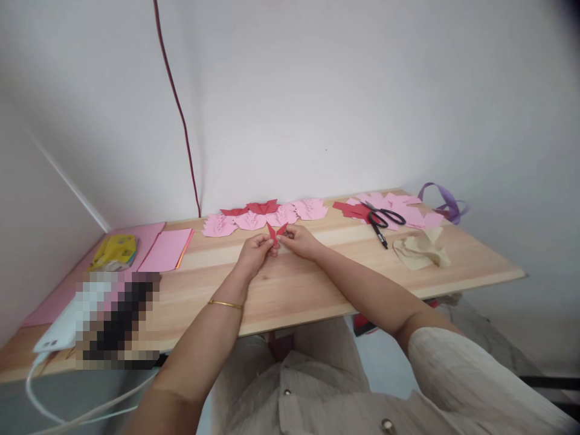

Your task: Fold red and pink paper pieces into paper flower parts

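A small folded piece of red paper (272,234) is pinched between my two hands above the middle of the table, its two pointed ends spread upward in a V. My left hand (257,251) grips its left side with thumb and fingers. On the other side, my right hand (299,240) holds the right point the same way. Just behind them lies a row of cut and folded pink papers (254,219), with folded red papers (263,207) on top at its left part.
Black-handled scissors (385,216) and a black pen (377,232) lie by pink and red paper scraps (410,211) at the right. Near them are crumpled tan paper (419,249) and purple ribbon (444,199). A pink paper stack (167,249), a yellow packet (113,252) and a cabled white device (63,323) occupy the left.
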`<action>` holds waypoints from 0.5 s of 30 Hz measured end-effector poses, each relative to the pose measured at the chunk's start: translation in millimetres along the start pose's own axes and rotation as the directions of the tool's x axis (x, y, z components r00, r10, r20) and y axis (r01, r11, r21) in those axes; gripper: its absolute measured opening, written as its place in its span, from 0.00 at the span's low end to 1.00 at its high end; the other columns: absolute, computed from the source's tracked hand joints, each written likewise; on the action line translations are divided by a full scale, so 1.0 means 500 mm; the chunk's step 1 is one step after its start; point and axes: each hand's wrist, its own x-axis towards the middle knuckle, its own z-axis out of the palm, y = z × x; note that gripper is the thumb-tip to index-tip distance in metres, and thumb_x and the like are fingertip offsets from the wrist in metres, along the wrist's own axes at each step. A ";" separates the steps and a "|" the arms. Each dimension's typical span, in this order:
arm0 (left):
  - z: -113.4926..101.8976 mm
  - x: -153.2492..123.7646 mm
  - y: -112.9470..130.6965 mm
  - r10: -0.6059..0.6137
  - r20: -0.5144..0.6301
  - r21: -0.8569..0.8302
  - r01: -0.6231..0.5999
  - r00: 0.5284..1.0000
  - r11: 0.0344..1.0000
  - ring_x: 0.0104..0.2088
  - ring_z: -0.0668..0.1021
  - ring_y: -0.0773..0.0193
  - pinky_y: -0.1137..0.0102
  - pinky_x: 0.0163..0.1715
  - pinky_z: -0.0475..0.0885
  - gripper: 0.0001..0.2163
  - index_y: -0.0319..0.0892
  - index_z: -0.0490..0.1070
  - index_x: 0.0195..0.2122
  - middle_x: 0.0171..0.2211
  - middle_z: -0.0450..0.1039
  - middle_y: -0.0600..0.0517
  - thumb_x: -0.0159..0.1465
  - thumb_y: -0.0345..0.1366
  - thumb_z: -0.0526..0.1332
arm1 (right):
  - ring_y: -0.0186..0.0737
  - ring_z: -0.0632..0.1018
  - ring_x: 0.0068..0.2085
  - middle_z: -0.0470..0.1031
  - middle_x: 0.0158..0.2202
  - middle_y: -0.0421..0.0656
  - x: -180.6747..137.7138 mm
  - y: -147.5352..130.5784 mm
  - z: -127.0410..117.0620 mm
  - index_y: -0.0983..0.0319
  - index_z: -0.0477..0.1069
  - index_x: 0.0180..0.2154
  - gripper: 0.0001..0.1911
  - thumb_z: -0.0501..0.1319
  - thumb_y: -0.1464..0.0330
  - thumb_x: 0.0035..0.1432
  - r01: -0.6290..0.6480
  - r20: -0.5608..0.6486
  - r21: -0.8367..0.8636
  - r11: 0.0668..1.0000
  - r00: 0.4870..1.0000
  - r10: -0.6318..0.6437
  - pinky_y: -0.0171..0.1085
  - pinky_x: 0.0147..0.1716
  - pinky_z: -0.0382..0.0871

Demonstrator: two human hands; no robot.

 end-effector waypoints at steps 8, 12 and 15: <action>0.000 0.000 0.004 -0.019 0.016 -0.019 0.020 1.000 1.000 0.23 0.73 0.70 0.71 0.29 0.70 0.11 0.36 0.72 0.29 0.26 0.74 0.50 0.50 0.39 0.67 | 0.35 0.75 0.32 0.76 0.30 0.43 0.004 0.008 -0.006 0.65 0.71 0.33 0.15 0.61 0.58 0.54 0.007 0.046 0.029 1.000 0.999 -0.008 0.35 0.35 0.68; 0.001 0.002 0.003 -0.028 0.014 -0.009 0.028 1.000 1.000 0.22 0.73 0.70 0.71 0.29 0.70 0.11 0.36 0.72 0.29 0.26 0.74 0.50 0.51 0.39 0.66 | 0.35 0.74 0.31 0.76 0.29 0.42 0.006 0.010 -0.007 0.65 0.71 0.32 0.16 0.61 0.57 0.54 -0.003 0.045 0.027 1.000 0.999 0.002 0.35 0.34 0.68; 0.000 0.004 0.000 -0.026 0.015 -0.008 0.026 1.000 1.000 0.22 0.73 0.70 0.71 0.29 0.70 0.10 0.36 0.72 0.29 0.26 0.74 0.50 0.50 0.38 0.66 | 0.34 0.74 0.30 0.76 0.29 0.42 0.007 0.012 -0.006 0.65 0.71 0.32 0.16 0.61 0.57 0.53 -0.010 0.034 0.007 1.000 0.999 0.010 0.35 0.33 0.68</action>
